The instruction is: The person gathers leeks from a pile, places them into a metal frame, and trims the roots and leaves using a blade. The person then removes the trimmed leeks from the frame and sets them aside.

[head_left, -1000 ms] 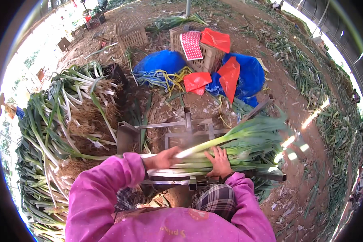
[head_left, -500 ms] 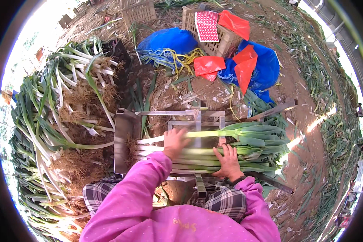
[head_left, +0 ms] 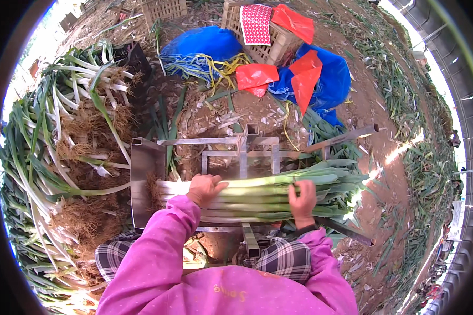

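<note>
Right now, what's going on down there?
The person's left hand lies on a row of leeks set across a metal frame, roots toward the end plate. The right hand is curled at their greener part; whether it grips any is unclear. More leeks lie heaped at the left.

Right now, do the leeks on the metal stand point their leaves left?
No, the leeks have their green leaves toward the right and roots left.

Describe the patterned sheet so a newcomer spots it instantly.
Beyond the metal frame stands a tan slatted crate. The sheet hangs over it, left of a red plastic piece. Its small white pattern on pinkish red sets it apart; that plastic is plain.
</note>
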`<act>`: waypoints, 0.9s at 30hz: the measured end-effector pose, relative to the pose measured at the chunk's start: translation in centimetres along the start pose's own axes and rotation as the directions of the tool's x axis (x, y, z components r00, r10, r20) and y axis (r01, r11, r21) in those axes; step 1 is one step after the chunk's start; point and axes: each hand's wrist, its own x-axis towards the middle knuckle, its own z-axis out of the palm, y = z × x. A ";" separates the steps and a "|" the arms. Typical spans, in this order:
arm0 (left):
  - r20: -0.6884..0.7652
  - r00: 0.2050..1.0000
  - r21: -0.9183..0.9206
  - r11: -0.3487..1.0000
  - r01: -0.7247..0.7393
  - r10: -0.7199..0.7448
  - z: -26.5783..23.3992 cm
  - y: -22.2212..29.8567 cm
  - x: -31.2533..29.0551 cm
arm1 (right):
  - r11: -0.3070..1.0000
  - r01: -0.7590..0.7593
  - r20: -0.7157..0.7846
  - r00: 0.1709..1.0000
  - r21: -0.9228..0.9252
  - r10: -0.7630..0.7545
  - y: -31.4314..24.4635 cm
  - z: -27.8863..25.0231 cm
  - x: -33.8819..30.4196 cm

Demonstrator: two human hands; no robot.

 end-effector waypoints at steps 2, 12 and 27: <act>-0.009 0.999 0.020 0.999 0.041 -0.040 0.1 0.3 -0.4 | 0.996 0.033 0.113 0.993 -0.086 -0.023 0.2 -0.5 1.5; 0.016 0.992 0.017 0.992 0.126 -0.126 0.4 -0.5 -0.8 | 0.901 -0.341 0.178 0.902 -0.268 0.395 8.1 -13.3 8.3; -0.300 0.952 0.097 0.991 0.094 -0.061 3.3 -0.6 -1.4 | 0.978 0.058 0.353 0.927 0.199 -0.127 -1.2 -9.7 12.8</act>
